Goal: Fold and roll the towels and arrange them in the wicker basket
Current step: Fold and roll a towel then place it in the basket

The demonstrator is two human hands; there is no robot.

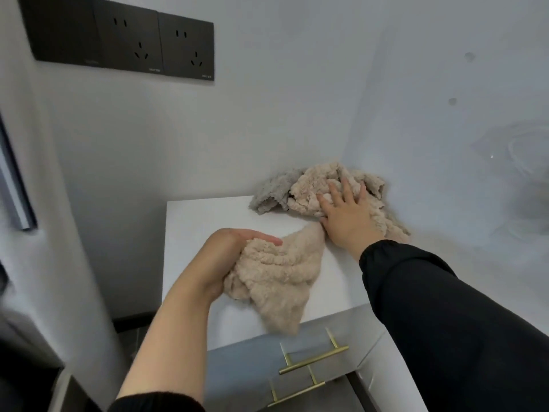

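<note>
**towel still a crumpled mess, no basket in sight**

so the left hand (pixel 228 257) has its fingers curled round a bunched end of the beige towel (pixel 282 272), near the front left of the white cabinet top (pixel 202 221). the loose bottom corner of that towel droops over the front edge, just above the brass drawer handles (pixel 313 359).

the right hand (pixel 347 215) is further back in the corner. its fingers are straight and spread, pressing flat on a crumpled beige heap (pixel 312 188) and not gripping anything. a grey towel (pixel 273 188) sits touching that heap on its left, against the back wall.

what matters for the next bit, i think: the beige towel's long axis runs diagonally, from the left fist at the near left up to a narrow neck right beside the right hand's thumb. so each hand is already at one end. honestly can't tell if the heap under the right palm is the same towel or a second one, since the neck disappears under the hand.

my guess is it needs pulling straight and laying flat first, because nothing is folded or rolled yet.

containers: the wicker basket isn't in view at all, so i can't say what's in it. the drawers look closed. there are wall sockets (pixel 127 40) up top, nothing plugged in.
</note>
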